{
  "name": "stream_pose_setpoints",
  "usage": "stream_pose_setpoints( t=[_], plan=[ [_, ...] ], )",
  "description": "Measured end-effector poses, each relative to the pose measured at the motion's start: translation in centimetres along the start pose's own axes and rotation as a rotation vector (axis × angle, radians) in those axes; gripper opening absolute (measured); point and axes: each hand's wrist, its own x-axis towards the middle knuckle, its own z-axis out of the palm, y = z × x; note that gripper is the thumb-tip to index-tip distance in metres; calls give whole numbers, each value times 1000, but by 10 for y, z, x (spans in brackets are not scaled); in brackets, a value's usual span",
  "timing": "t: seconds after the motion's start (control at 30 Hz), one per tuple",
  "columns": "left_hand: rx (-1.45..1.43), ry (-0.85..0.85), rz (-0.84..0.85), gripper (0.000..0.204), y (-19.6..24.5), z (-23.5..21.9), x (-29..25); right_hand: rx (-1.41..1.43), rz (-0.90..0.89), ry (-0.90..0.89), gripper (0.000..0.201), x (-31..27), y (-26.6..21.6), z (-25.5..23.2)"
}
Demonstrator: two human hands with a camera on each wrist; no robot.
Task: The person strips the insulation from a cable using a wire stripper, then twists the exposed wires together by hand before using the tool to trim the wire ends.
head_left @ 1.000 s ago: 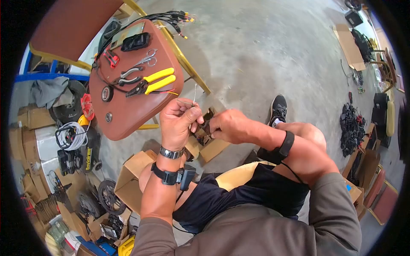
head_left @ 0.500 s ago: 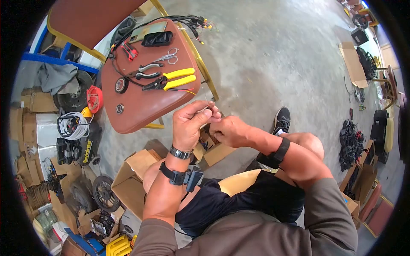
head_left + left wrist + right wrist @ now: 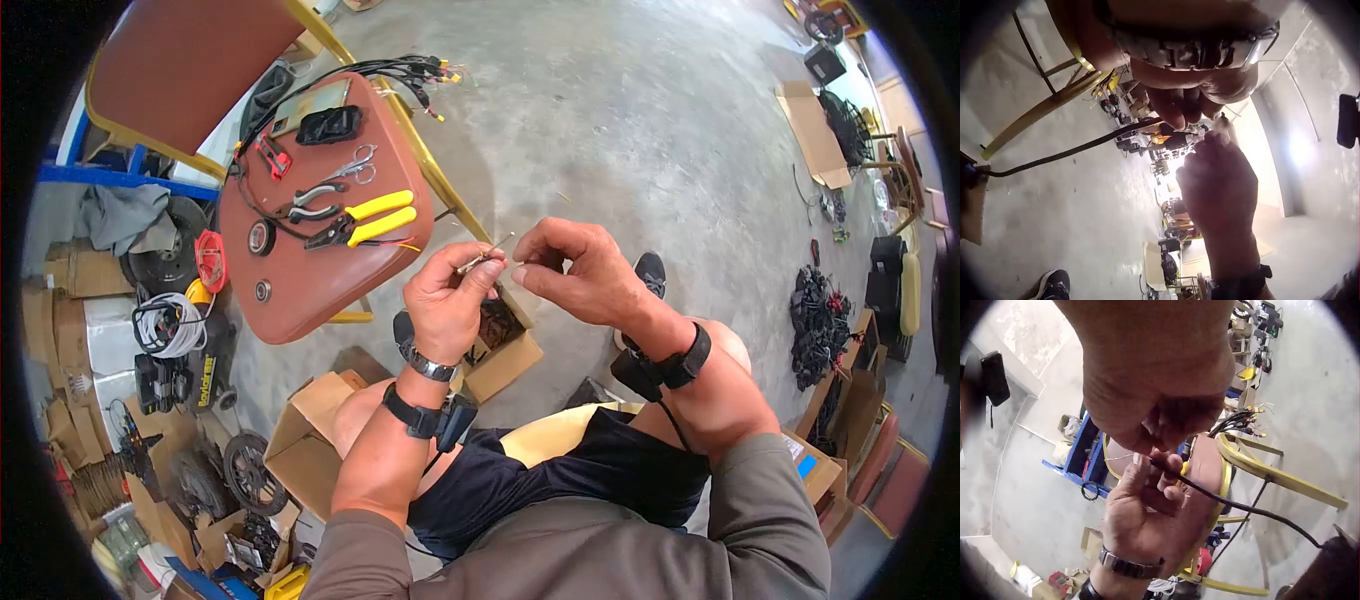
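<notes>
A black cable [image 3: 1241, 507] runs up to the left hand [image 3: 446, 300], which pinches its end between thumb and fingers; thin bare strands [image 3: 505, 241] stick out past the fingertips. In the right wrist view the left hand [image 3: 1141, 509] holds the cable just below the right hand [image 3: 1160, 406]. The right hand [image 3: 580, 270] is close beside on the right, thumb and index finger bent toward each other near the strands. Whether anything lies between those fingertips cannot be told. In the left wrist view both hands meet at the cable [image 3: 1072, 152].
Left of the hands, a brown chair seat [image 3: 290, 300] bears yellow-handled pliers [image 3: 382, 218], grey-handled pliers [image 3: 316, 204], scissors [image 3: 358, 165], a tape roll [image 3: 261, 237] and a black pouch [image 3: 330, 125]. Below the hands stands an open cardboard box [image 3: 505, 368]. More boxes and wheels lie at the left.
The right hand has moved slightly up and away from the left hand, its thumb and index finger now spread more. The strands at the left fingertips show more plainly, tilted to the right.
</notes>
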Motion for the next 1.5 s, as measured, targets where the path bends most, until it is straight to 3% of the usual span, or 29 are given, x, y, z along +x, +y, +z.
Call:
stream_pose_setpoints(
  t=[0.27,0.6,0.87,1.2,1.5],
  plan=[
    [246,-72,105,14,-11,15,4,173,22,70,12,4,5,-17],
    [279,-91,150,12,-10,15,10,279,80,46,11,6,2,-23],
    [270,-122,281,13,-13,9,11,234,96,79,11,10,9,-22],
    [458,-175,410,17,-3,9,12,141,75,109,11,10,15,-24],
    [474,-171,362,17,-5,11,11,49,26,127,3,7,7,-24]
  ],
)
